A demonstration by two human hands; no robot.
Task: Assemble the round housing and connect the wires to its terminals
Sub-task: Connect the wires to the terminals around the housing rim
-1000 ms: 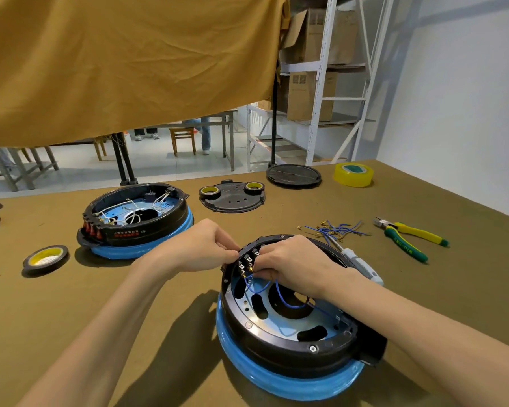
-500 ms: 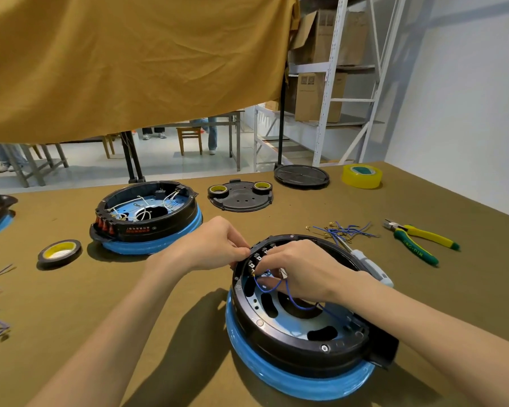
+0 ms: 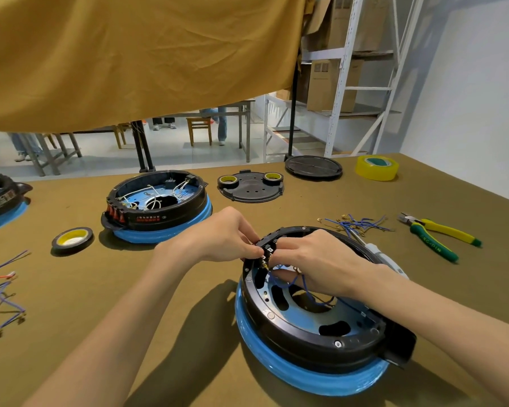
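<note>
A round black housing (image 3: 291, 327) wrapped in blue film lies in front of me, open side up. My left hand (image 3: 221, 235) pinches the terminal block (image 3: 266, 246) on its far-left rim from outside. My right hand (image 3: 315, 261) reaches inside the rim with curled fingers, pinching a blue wire (image 3: 304, 286) at the terminals. The wire loops down over the metal plate inside. My fingers hide the connector end.
A second housing (image 3: 159, 207) with white wires sits at the back left, a third (image 3: 0, 198) at the left edge. Tape rolls (image 3: 71, 237) (image 3: 376, 167), two black covers (image 3: 250, 186) (image 3: 313, 167), spare blue wires (image 3: 356, 223), pliers (image 3: 438, 233) and loose wires (image 3: 3, 292) lie around.
The view has shifted, so everything sits further right in frame. Both hands stay at the terminal block; the right hand's fingers have worked slightly along the wire.
</note>
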